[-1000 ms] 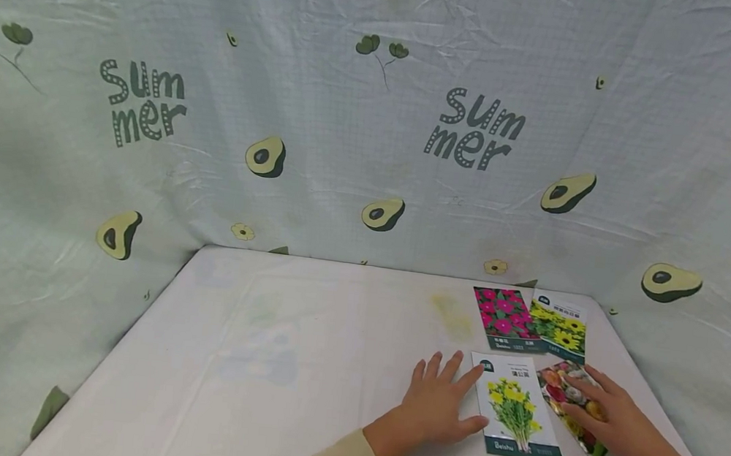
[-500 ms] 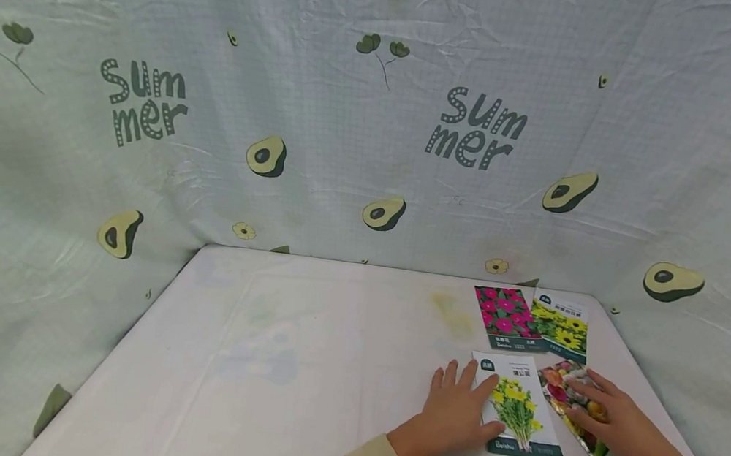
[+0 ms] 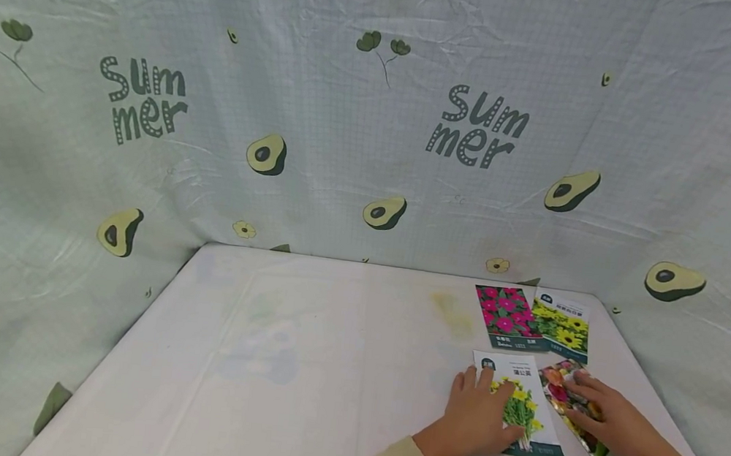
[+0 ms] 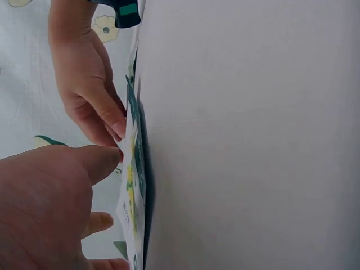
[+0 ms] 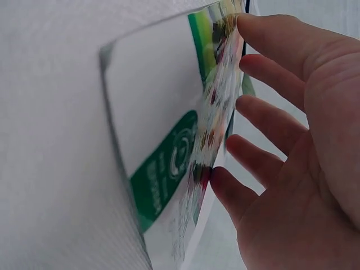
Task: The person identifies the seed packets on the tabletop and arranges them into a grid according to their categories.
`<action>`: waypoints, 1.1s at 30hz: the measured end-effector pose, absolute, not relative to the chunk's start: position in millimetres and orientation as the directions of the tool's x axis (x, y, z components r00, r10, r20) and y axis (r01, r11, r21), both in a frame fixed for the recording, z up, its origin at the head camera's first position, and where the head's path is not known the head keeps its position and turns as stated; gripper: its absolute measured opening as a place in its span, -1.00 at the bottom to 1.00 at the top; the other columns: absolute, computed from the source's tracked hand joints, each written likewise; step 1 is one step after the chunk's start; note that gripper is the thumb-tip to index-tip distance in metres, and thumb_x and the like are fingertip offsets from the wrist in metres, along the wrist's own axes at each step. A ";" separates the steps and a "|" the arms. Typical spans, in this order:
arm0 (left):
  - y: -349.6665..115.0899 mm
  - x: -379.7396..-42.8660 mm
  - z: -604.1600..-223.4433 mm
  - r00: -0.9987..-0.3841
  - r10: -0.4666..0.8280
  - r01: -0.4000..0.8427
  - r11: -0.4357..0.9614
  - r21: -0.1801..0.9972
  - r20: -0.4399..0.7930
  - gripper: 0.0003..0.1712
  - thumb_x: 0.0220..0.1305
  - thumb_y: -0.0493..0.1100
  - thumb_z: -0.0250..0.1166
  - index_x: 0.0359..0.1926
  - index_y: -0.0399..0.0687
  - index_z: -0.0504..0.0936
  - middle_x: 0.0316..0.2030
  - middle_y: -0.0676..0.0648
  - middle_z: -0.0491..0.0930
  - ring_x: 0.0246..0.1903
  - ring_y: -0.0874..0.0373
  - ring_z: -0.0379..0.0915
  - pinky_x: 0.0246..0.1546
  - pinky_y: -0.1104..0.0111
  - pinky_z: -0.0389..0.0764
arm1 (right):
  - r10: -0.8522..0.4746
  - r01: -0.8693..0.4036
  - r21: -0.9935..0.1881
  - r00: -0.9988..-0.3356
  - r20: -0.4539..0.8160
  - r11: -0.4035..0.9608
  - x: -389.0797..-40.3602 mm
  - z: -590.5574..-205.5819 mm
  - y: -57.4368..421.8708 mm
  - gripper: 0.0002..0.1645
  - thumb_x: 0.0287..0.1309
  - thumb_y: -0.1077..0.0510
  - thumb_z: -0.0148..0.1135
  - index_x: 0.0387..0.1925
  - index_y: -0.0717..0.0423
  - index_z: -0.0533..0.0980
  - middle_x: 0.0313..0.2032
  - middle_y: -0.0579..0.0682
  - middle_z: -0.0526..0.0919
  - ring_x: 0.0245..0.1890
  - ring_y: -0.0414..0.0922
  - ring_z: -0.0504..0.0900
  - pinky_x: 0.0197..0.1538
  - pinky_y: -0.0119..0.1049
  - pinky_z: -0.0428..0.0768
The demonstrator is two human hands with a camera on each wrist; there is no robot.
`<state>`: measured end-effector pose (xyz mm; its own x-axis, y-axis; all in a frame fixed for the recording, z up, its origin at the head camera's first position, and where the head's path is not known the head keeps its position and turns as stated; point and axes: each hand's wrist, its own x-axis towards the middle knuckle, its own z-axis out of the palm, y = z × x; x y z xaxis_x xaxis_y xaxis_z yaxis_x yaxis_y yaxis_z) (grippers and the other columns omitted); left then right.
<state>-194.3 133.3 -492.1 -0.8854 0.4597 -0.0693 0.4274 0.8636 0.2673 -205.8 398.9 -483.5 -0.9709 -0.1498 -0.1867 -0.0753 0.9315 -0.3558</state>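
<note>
While the left hand [image 3: 475,422] lies flat on the yellow packet [image 3: 523,408] near the table's [image 3: 299,368] front right, the right hand [image 3: 611,424] presses straight fingers on the mixed packet [image 3: 560,385] beside it. Step looks like gathering packets; next needs a sliding pinch under an edge.

table: white [image 3: 299,368], yellowish stain [image 3: 452,313] near far edge | pink-flower packet [image 3: 506,317] at far right, flat, touching sunflower packet [image 3: 563,326] on its right | backdrop: pale cloth [image 3: 350,109], avocado prints, "Summer" lettering
</note>
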 end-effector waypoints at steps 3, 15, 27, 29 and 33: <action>135.7 -194.4 -492.6 -0.888 0.457 0.431 0.864 0.259 -0.046 -0.24 0.28 0.51 0.18 0.46 0.63 0.27 0.46 0.12 0.22 0.46 0.04 0.13 0.45 0.08 0.25 | -0.137 -0.057 -0.353 -0.969 -0.205 0.934 -206.9 -483.3 397.7 -0.05 0.26 -0.36 0.27 0.43 0.18 0.39 0.46 0.52 0.16 0.40 0.58 0.14 0.22 0.46 0.37; 156.0 -194.9 -492.6 -0.880 0.471 0.449 0.867 0.216 -0.064 -0.28 0.30 0.54 0.13 0.43 0.65 0.30 0.46 0.18 0.22 0.48 0.06 0.13 0.45 0.10 0.27 | -0.153 -0.077 -0.351 -0.969 -0.194 0.933 -208.1 -485.1 397.0 -0.11 0.27 -0.34 0.28 0.39 0.18 0.45 0.43 0.52 0.21 0.38 0.58 0.18 0.20 0.45 0.39; 173.5 -197.3 -493.2 -0.873 0.469 0.441 0.876 0.195 -0.130 -0.29 0.29 0.55 0.11 0.42 0.68 0.30 0.50 0.23 0.16 0.51 0.08 0.11 0.48 0.13 0.23 | -0.189 -0.107 -0.356 -0.960 -0.205 0.928 -211.5 -488.5 401.0 -0.17 0.31 -0.25 0.29 0.41 0.17 0.42 0.43 0.53 0.23 0.37 0.59 0.19 0.19 0.47 0.38; 175.0 -198.1 -492.8 -0.871 0.473 0.446 0.875 0.190 -0.132 -0.29 0.29 0.55 0.12 0.42 0.67 0.30 0.50 0.22 0.17 0.50 0.09 0.11 0.48 0.12 0.22 | -0.191 -0.112 -0.352 -0.961 -0.199 0.929 -211.3 -489.1 401.6 -0.17 0.30 -0.24 0.29 0.41 0.18 0.42 0.42 0.52 0.24 0.36 0.59 0.20 0.19 0.47 0.38; 177.4 -200.4 -491.8 -0.873 0.465 0.443 0.882 0.158 -0.145 -0.28 0.28 0.56 0.11 0.42 0.66 0.30 0.50 0.23 0.15 0.49 0.10 0.11 0.48 0.13 0.21 | -0.192 -0.119 -0.350 -0.964 -0.182 0.929 -211.3 -490.2 401.6 -0.17 0.30 -0.25 0.29 0.39 0.18 0.44 0.42 0.51 0.25 0.36 0.59 0.20 0.18 0.48 0.37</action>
